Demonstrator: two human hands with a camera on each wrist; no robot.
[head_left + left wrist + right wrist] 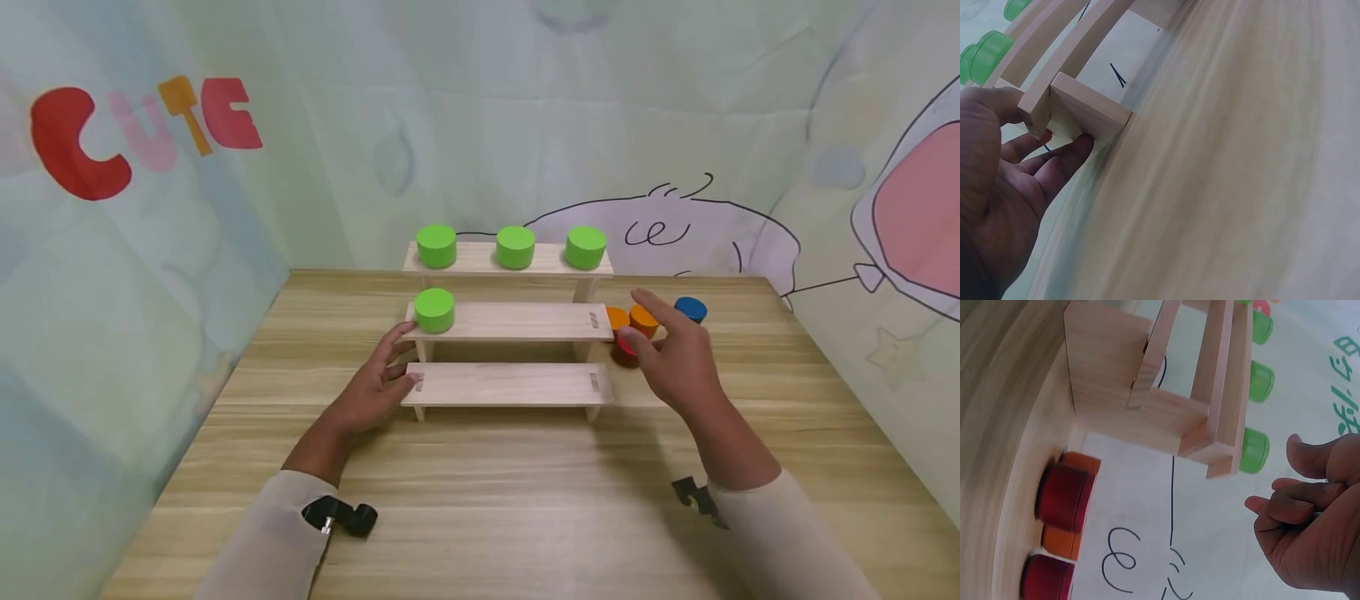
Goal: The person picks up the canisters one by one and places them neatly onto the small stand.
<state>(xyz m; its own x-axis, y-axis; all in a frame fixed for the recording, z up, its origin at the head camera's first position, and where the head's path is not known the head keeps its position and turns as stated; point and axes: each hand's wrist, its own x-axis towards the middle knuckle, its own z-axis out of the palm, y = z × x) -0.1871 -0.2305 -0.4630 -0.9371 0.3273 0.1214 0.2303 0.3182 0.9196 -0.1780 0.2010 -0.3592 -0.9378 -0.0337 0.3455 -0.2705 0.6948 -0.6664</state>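
A three-step wooden rack stands on the table. Three green round blocks sit spaced along its top step, and another green block rests at the left end of the middle step. My left hand holds the rack's left end; the left wrist view shows the thumb at a step's edge and fingers against the side panel. Beside the rack's right end, my right hand hovers with thumb and index finger apart, nothing between them. It partly hides orange blocks and a red block.
A blue round block stands behind the right hand. In the right wrist view, dark red blocks and orange blocks stand close together by the rack. A printed curtain hangs behind the wooden table.
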